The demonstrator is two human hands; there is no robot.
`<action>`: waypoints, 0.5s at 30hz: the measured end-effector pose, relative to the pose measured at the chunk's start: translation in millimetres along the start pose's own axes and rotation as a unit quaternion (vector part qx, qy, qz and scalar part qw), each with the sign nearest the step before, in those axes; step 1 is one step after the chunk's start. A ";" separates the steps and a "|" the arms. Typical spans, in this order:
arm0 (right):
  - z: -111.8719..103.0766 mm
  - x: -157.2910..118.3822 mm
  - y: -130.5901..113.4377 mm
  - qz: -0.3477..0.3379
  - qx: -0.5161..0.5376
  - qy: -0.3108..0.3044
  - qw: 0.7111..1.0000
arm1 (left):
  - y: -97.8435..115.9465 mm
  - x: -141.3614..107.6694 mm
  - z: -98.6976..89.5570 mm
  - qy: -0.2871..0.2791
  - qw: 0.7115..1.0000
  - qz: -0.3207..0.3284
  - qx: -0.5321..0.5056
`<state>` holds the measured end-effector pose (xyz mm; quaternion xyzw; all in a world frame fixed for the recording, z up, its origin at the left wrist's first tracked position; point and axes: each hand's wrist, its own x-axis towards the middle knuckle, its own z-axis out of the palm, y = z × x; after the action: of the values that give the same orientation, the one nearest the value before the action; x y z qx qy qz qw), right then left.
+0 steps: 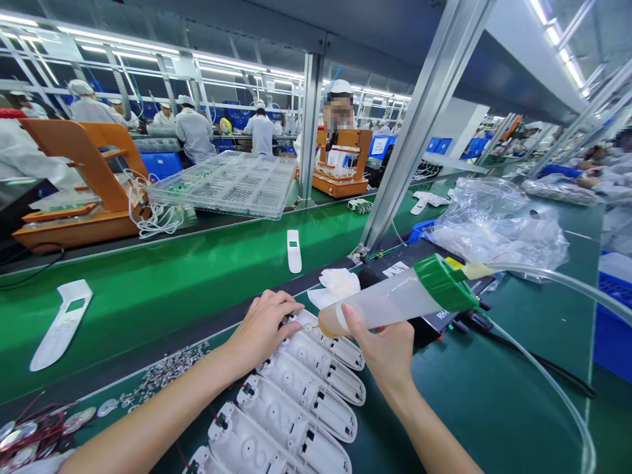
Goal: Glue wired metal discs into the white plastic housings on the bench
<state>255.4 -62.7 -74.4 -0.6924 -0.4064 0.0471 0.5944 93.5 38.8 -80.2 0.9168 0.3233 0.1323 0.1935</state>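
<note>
The right hand (388,349) grips a green-capped translucent plastic tube (392,298); I can't tell whether the left hand (266,322), partly hiding elongated white plastic shells (296,409), pinches anything.

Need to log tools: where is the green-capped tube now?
Right of centre in the head view, the green-capped tube is in the right hand, tip near the white shells.

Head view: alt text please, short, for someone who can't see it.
A person's right hand grips a translucent, green-capped tube, its tip over a row of open white plastic shells, while the left hand is at the row's far end. Beyond, two white covers lie on a green belt; people in white work in the background.
</note>
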 end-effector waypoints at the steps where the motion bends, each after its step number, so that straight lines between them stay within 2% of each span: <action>1: -0.6 -0.1 -0.3 0.004 0.001 0.000 1.000 | 0.3 0.3 -0.1 0.000 1.000 -0.001 0.000; 10: 2.1 -3.2 -0.2 0.033 0.045 -0.019 0.998 | 0.0 0.2 0.3 0.000 1.000 -0.001 -0.001; 12: 1.6 -2.5 -0.4 0.042 0.071 -0.002 0.997 | -0.1 0.3 -0.2 -0.001 1.000 0.000 -0.003; 15: -5.2 -0.3 -0.7 0.055 0.119 0.065 0.989 | -0.1 -2.2 -4.0 0.005 1.000 0.002 -0.006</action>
<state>257.7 -67.0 -72.4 -0.6395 -0.3199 0.0828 0.6941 90.3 38.6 -76.9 0.9154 0.3219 0.1392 0.1975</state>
